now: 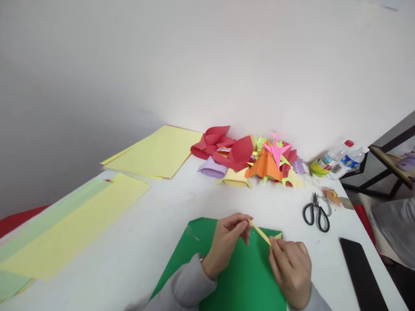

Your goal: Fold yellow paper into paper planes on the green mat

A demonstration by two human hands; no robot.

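Between my two hands a narrow folded strip of yellow paper (260, 232) is held up over a green sheet (241, 263). My left hand (228, 239) pinches its upper left end between thumb and fingers. At the lower right end, my right hand (290, 265) grips it, with a small pointed yellow flap showing just above the fingers. What lies inside the right hand's grip is hidden.
Folded paper pieces (240, 155) are heaped by the wall. Yellow sheets (155, 151) and long paper strips (78, 224) lie to the left. On the right are black-handled scissors (316, 212), plastic bottles (348, 162) and a black flat bar (363, 272). A person's grey sleeve (394, 229) shows at far right.
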